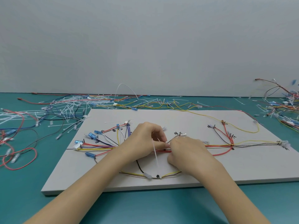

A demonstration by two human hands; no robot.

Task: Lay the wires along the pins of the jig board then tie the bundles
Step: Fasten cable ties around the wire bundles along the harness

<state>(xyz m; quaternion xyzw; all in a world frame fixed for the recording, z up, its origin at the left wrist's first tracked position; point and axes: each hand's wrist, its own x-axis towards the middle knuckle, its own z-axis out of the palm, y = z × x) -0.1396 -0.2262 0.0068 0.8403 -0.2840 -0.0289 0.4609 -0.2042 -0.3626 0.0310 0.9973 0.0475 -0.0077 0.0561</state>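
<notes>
So the laying part looks pretty much done — the wires (103, 145) are fanned out across the jig board (186, 167) and run along the pins into one trunk through the middle. This is the tying stage now.

Both hands meet right over the centre of that trunk. The left hand (145, 139) has its grip closed in a pinch on a white cable tie (155, 156), whose long tail hangs down toward the near edge of the board. The right hand (187, 152) is curled tight against it from the other side, fingertips on the red bundle (163, 151) (whether it actually pinches the tie head or just steadies the wires I can't tell, the fingers hide it).

My read: the tie is being looped round the bundle and isn't cinched yet. Next move calls for feeding the tail through the head and pulling it snug without dragging the wires off their pins — keep one hand holding the bundle down.

There's a big heap of loose ties (68, 107) and spare wires on the teal counter (153, 207) behind the board, and another tangle at far right.
</notes>
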